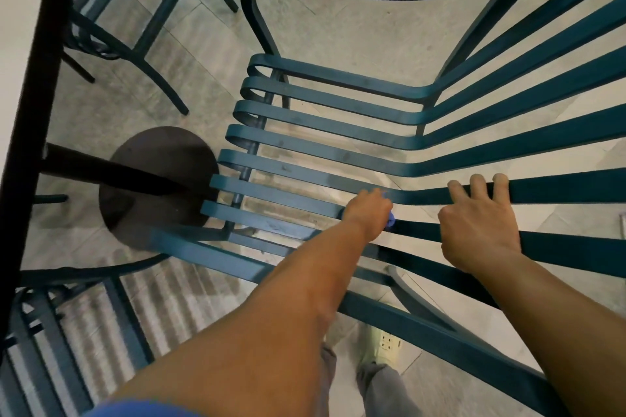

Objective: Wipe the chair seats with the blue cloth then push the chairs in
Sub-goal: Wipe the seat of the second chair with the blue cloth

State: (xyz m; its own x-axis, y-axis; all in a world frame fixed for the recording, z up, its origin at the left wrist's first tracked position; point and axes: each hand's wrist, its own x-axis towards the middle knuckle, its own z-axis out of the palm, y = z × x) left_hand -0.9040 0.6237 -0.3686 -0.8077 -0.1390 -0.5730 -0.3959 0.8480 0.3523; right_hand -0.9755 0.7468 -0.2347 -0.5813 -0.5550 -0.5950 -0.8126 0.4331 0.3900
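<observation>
My left hand (367, 213) grips the blue cloth (391, 220) mid-wipe on the slatted chair (305, 159), right hand (481, 227) hooked over its back slat; pushing in remains.

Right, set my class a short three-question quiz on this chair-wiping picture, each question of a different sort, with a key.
1. True or false: the right hand grips a slat of the chair.
2. Which hand holds the blue cloth? A) left hand B) right hand
3. Fill in: the round table base stands on the ____.

Key: 1 true; 2 A; 3 floor.
</observation>
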